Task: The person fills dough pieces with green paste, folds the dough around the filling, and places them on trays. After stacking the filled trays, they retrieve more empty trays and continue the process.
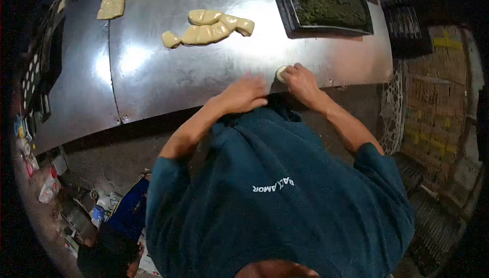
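Observation:
A small pale round of dough is at the near edge of the metal table, pinched in the fingers of my right hand. To its left, my left hand hovers low over the table edge, thumb apart and nothing seen in it; motion blurs its fingers. Beyond both hands lies a clump of glossy dough pieces, some joined end to end. Another flattened dough piece sits farther left, close to the table's seam.
A dark tray of greenish crumbly filling stands at the back right of the metal table. Dark trays with pale rounds line the left side. Another person is low at the bottom left. Stacked cartons stand right.

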Demonstrator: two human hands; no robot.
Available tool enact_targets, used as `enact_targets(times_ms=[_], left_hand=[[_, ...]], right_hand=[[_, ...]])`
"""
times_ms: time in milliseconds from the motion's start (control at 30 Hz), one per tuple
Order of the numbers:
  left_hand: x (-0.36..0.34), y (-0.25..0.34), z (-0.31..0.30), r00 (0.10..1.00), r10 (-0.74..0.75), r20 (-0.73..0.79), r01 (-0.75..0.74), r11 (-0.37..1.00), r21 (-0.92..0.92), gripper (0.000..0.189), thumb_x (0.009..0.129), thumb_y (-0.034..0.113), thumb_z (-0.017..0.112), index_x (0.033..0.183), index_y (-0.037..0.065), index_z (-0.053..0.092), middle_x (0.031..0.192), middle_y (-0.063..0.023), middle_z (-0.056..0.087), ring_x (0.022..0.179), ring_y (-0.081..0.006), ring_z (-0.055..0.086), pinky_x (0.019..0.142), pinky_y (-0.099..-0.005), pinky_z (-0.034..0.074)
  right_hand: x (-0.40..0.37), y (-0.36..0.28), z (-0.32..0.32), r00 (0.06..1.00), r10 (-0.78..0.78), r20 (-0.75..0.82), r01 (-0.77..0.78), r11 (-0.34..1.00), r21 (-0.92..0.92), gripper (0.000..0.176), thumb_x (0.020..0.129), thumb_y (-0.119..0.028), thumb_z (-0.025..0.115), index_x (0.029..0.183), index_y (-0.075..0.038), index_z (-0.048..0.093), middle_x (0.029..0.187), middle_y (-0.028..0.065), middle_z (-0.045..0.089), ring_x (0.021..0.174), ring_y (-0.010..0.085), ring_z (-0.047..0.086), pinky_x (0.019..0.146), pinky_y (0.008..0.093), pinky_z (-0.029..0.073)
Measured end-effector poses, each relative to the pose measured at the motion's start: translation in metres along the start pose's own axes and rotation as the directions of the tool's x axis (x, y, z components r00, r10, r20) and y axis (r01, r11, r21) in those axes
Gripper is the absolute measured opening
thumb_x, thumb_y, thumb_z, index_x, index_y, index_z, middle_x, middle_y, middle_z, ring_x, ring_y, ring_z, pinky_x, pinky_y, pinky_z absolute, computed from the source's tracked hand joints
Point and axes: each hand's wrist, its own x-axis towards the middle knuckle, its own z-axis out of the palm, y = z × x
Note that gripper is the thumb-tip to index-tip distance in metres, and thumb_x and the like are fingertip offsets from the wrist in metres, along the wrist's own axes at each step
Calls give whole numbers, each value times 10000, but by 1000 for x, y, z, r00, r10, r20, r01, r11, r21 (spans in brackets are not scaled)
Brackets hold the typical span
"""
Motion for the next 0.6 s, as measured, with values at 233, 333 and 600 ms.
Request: enact_targets(times_ms=[233, 333, 600], left_hand=[[-99, -18, -59, 423, -848, -320, 479, 509, -715, 261, 893, 202, 573, 1058, 16, 656, 1027, -137, 673, 916, -211, 646, 825, -307, 479], [-132, -87, -68, 95, -721, -687, 650, 567, -506, 316, 888, 227, 551, 1095, 3, 634, 1007, -171, 663, 889, -265, 640, 818, -355, 483], [-101, -148, -78, 252, -660, -708, 837, 516, -183, 364, 872, 317, 529, 948, -34, 594, 992, -218, 600, 889, -362, 570, 788, -451, 453]], right_hand=[[42, -22, -106, 776, 145, -614, 104, 931, 350, 394, 886, -352, 537, 1238, -177, 569, 1226, 146, 566, 1193, 363, 441, 1009, 478, 335], [62, -3, 51, 962, 108, -250, -144, 981, -133, 553, 900, -428, 476, 1393, -200, 372, 1455, 160, 292, 1357, 400, 191, 1037, 645, 166], [47, 7, 28, 974, 160, -160, -118, 963, 244, 399, 844, -262, 582, 1094, 45, 535, 1255, 248, 435, 1195, 393, 405, 991, 440, 378]])
